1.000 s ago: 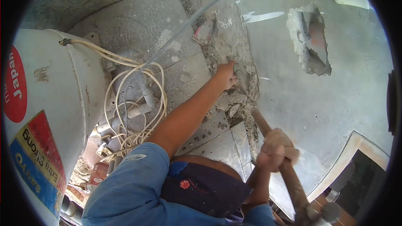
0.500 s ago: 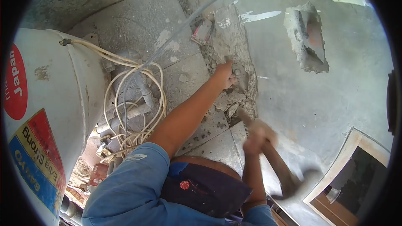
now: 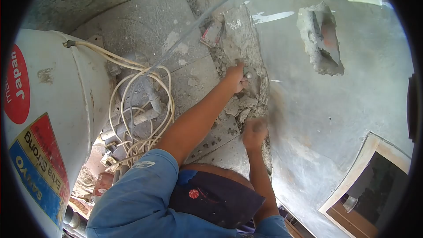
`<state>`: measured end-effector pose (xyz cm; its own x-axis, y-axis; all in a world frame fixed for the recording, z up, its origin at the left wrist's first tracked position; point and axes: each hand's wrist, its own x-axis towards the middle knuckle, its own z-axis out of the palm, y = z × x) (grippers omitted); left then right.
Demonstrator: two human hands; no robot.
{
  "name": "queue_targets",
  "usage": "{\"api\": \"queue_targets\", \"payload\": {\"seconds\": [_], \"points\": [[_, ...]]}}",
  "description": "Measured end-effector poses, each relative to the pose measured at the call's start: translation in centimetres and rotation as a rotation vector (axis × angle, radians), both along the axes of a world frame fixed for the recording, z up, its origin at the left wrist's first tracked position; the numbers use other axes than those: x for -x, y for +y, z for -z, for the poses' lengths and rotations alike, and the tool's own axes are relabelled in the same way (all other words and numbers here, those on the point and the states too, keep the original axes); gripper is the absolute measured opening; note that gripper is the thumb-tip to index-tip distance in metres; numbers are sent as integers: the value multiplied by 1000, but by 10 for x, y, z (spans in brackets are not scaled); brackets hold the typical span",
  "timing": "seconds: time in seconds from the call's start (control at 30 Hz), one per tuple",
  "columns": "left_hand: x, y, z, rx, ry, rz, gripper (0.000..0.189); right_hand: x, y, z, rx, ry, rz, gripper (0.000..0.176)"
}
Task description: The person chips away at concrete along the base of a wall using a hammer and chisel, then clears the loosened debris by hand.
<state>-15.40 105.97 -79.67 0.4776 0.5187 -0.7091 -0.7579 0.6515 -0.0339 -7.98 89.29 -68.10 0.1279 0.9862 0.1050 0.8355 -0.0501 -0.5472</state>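
My left hand (image 3: 235,78) is closed around a metal chisel, whose round end (image 3: 249,75) shows beside the fingers. The tool stands over the broken strip of concrete (image 3: 240,35) along the foot of the wall. Nearer to my body, my right hand (image 3: 255,133) is a fist, blurred by motion, close to loose rubble (image 3: 246,102). It grips the hammer, which is smeared into a faint brownish streak against the wall, so its head cannot be made out.
Left of my arm lie coiled pale cables (image 3: 171,101) and grey pipes (image 3: 155,102), beside a large white tank (image 3: 83,83). A grey cable (image 3: 200,17) crosses above. The wall has a rough hole (image 3: 324,39) and a framed opening (image 3: 368,150).
My right hand has swung up and to the left, toward the rubble, and the hammer has left its place at the lower right. My left hand stays almost where it was.
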Motion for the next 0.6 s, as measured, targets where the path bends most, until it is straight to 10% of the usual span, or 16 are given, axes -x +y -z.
{"api": "queue_targets", "payload": {"seconds": [0.17,0.33,0.43,0.47,0.6], "points": [[-10,-7,3,127,56,-7,32,28,14,-64,307,84,326,11],[-1,5,6,61,68,22,33,47,48,-140,-539,649,-372,16],[1,2,7,20,9,9,34,-3,8,-24,-290,-163,-239,8],[-7,-1,12,-19,113,43,34,-32,-9,41,149,-77,-6,15],[6,1,-7,96,118,5,34,16,14,-38,468,-75,232,23]]}}
